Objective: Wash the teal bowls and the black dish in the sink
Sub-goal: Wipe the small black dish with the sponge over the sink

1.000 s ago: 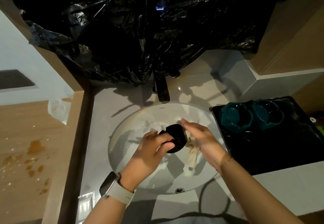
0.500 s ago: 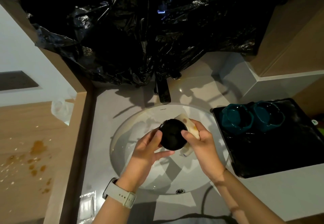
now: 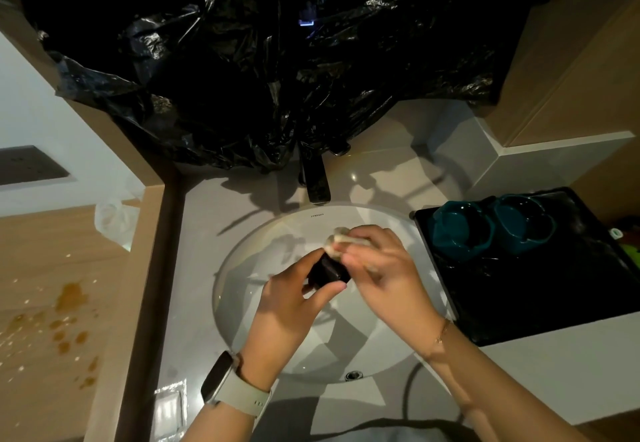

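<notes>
Over the white oval sink, my left hand grips the small black dish, tilted so only its dark side shows. My right hand holds a pale sponge or cloth pressed against the dish's upper edge; its fingers cover most of the dish. Two teal bowls sit side by side on a black tray to the right of the sink.
A dark faucet stands behind the basin, under crumpled black plastic sheeting. The grey counter surrounds the sink. A wooden surface at left carries orange-brown spill stains. A wood cabinet rises at right.
The dish turned from facing up, with its round inside visible, to tilted edge-on. My right hand moved the sponge up over the dish's top edge and both hands shifted slightly.
</notes>
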Motion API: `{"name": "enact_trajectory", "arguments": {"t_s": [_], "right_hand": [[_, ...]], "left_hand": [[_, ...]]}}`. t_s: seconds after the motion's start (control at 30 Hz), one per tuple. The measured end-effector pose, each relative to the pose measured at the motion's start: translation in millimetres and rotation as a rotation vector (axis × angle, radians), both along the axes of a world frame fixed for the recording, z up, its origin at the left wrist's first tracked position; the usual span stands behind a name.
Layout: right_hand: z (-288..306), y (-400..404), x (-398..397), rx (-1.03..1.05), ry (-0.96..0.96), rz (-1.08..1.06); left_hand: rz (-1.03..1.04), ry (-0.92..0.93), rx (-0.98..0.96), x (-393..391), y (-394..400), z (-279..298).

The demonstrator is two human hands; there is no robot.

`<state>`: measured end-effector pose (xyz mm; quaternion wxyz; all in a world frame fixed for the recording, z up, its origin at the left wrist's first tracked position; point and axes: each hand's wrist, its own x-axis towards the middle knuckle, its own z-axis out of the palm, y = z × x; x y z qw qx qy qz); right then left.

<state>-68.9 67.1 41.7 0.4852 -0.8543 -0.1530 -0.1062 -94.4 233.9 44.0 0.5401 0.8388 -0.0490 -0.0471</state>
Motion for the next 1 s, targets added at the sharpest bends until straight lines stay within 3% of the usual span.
{"name": "enact_trajectory", "arguments": {"t_s": [0.1,0.17,0.3,0.43,0.5,0.6,0.7,0.8,0.9,1.0], "right_hand": [[-13,-9,10,0.131,0.186,-0.084],[-11,-7,5,0.146,0.152,-0.016],[-8,-2,9,0.077,0.086,0.095],[-14,-24,63,-0.013,0.221,-0.028],[-7,-36,93,-0.049,0.320,-0.075],[-5,-44,144,-0.196,0.264,-0.127],[-10,-43,196,-0.263,0.231,-0.184],[-27,-47,233,-0.335,0.383,-0.122],[-40,-54,242,-0.325,0.494,-0.049],[-31,-64,221,-0.312,0.468,-0.049]], "left_hand": [[0.011,0.046,-0.034,-4,0,-2],[0.008,0.020,-0.004,-1,3,-4],[0.012,0.055,-0.011,9,5,-9],[0.153,0.259,-0.361,17,4,-19],[0.209,0.295,-0.447,21,5,-22],[0.274,0.348,-0.540,25,8,-29],[0.309,0.396,-0.585,28,11,-36],[0.374,0.437,-0.611,33,11,-42],[0.401,0.449,-0.629,35,10,-43],[0.385,0.451,-0.623,33,5,-39]]}}
